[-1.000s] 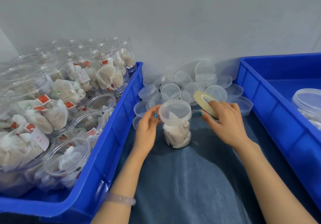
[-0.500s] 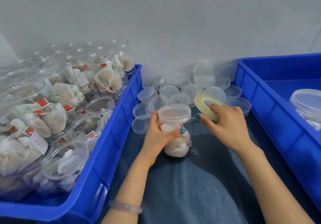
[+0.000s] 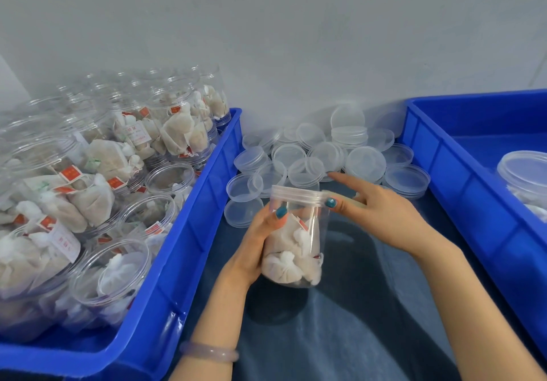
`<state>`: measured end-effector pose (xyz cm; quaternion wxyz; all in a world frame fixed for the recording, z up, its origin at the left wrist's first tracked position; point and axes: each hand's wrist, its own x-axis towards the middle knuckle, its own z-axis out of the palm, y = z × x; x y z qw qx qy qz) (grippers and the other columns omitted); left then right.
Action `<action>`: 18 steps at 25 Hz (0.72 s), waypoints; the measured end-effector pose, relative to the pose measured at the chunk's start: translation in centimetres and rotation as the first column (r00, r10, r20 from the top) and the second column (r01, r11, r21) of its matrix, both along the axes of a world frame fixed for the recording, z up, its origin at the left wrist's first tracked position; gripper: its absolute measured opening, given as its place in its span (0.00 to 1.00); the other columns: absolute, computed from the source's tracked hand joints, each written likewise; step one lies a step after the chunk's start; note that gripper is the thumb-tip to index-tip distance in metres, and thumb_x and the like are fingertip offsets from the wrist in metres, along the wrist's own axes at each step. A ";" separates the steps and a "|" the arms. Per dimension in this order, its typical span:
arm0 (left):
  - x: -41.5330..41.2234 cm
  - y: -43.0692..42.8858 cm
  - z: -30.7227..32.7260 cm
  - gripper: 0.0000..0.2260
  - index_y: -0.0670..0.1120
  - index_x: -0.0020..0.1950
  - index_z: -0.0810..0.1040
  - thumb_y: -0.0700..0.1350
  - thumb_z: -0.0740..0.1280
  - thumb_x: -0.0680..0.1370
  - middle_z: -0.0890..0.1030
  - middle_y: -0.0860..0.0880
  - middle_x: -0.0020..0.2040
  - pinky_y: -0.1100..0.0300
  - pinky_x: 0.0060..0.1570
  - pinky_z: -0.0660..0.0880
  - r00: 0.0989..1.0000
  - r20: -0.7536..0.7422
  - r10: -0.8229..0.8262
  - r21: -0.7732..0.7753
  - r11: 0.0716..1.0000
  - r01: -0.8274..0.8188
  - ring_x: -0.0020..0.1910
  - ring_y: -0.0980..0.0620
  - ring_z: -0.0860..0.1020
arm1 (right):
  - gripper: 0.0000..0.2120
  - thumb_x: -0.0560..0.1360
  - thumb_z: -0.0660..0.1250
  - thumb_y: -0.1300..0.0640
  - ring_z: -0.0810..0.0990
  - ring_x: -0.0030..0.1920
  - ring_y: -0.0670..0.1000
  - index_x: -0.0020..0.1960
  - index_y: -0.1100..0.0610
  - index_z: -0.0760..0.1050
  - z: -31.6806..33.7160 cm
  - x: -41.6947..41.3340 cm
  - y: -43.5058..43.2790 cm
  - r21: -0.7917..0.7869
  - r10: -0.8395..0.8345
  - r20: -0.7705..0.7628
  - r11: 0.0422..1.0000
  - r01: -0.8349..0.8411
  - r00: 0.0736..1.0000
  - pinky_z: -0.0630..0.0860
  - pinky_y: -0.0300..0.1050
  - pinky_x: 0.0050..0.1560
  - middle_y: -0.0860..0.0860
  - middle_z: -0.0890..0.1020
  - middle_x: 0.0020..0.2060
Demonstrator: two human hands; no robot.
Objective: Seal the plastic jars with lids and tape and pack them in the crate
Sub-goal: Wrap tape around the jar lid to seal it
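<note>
My left hand [image 3: 254, 247] grips a clear plastic jar [image 3: 296, 250] of white tea sachets, lifted off the cloth and tilted. A clear lid [image 3: 296, 193] sits on the jar. My right hand [image 3: 384, 212] is beside the lid on the right. Its thumb presses on the lid's rim and its index finger points straight out over the loose lids. Its other fingers are hidden, and the tape roll is not in view. A lidded jar [image 3: 525, 173] lies in the blue crate [image 3: 444, 173] on the right.
A blue crate [image 3: 189, 232] on the left holds several open jars of sachets [image 3: 103, 173]. Several loose clear lids [image 3: 310, 150] lie piled against the grey wall between the crates. A dark blue cloth [image 3: 355, 321] covers the surface under my arms.
My left hand has lifted and tilted the jar toward me. My right hand moved onto the lid's rim, and the yellowish tape roll it held has gone out of sight.
</note>
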<state>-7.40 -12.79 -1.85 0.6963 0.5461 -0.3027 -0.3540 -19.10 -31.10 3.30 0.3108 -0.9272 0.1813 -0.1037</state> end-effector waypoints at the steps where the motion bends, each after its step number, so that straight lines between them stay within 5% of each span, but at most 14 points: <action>1: 0.0 0.2 0.0 0.25 0.55 0.50 0.86 0.68 0.76 0.60 0.85 0.52 0.45 0.63 0.43 0.79 0.998 -0.034 -0.047 0.008 0.999 0.047 0.44 0.58 0.83 | 0.38 0.61 0.52 0.20 0.74 0.31 0.42 0.70 0.31 0.65 0.2 -0.1 -0.1 0.082 0.064 -0.023 0.995 -0.062 0.998 0.74 0.44 0.40 0.43 0.74 0.26; 4: 0.0 0.4 0.2 0.27 0.52 0.55 0.85 0.67 0.74 0.63 0.85 0.50 0.49 0.63 0.46 0.78 0.992 -0.031 -0.125 0.027 0.992 0.126 0.49 0.55 0.83 | 0.33 0.67 0.60 0.28 0.67 0.27 0.41 0.70 0.37 0.70 0.4 -0.5 -0.4 0.429 0.280 0.014 0.865 -0.259 0.960 0.68 0.36 0.32 0.38 0.75 0.28; 6: -0.4 -0.5 1.0 0.36 0.47 0.57 0.80 0.69 0.76 0.59 0.86 0.49 0.47 0.65 0.46 0.78 0.997 0.009 -0.073 0.110 0.991 0.071 0.48 0.56 0.84 | 0.24 0.70 0.62 0.33 0.65 0.27 0.41 0.65 0.35 0.74 0.2 -0.7 -0.5 0.506 0.331 0.077 0.800 -0.323 0.940 0.64 0.33 0.29 0.39 0.74 0.28; 9: -0.1 -1.5 1.4 0.38 0.45 0.54 0.71 0.69 0.74 0.56 0.85 0.52 0.43 0.68 0.43 0.76 0.974 0.165 0.156 0.143 0.973 -0.180 0.43 0.61 0.83 | 0.17 0.69 0.61 0.31 0.64 0.27 0.41 0.55 0.29 0.78 -0.1 -0.7 -0.5 0.457 0.227 0.119 0.852 -0.257 0.966 0.62 0.33 0.29 0.41 0.71 0.27; 12: -0.9 -1.4 1.4 0.27 0.55 0.59 0.72 0.68 0.67 0.67 0.81 0.60 0.54 0.66 0.48 0.76 0.843 0.426 0.330 0.067 0.917 -0.393 0.52 0.63 0.80 | 0.30 0.67 0.61 0.27 0.76 0.34 0.35 0.66 0.37 0.76 -0.5 -0.4 -0.4 0.358 0.086 0.147 0.924 -0.134 0.985 0.72 0.30 0.40 0.33 0.80 0.34; 15: -2.4 -2.0 1.0 0.41 0.56 0.69 0.63 0.72 0.70 0.62 0.75 0.61 0.64 0.59 0.56 0.76 0.743 0.601 0.295 0.141 0.876 -0.462 0.62 0.61 0.75 | 0.39 0.61 0.57 0.18 0.78 0.39 0.42 0.69 0.32 0.70 -0.9 -0.1 0.2 0.167 0.004 0.057 0.986 -0.013 0.998 0.78 0.47 0.52 0.37 0.79 0.29; 18: -2.8 -2.8 1.0 0.45 0.61 0.68 0.59 0.71 0.73 0.55 0.73 0.62 0.63 0.56 0.54 0.78 0.644 0.692 0.326 0.178 0.787 -0.591 0.61 0.59 0.75 | 0.38 0.65 0.61 0.25 0.82 0.38 0.48 0.73 0.36 0.66 -0.9 -0.2 0.8 0.242 0.104 0.080 0.963 -0.120 0.991 0.80 0.55 0.54 0.43 0.84 0.38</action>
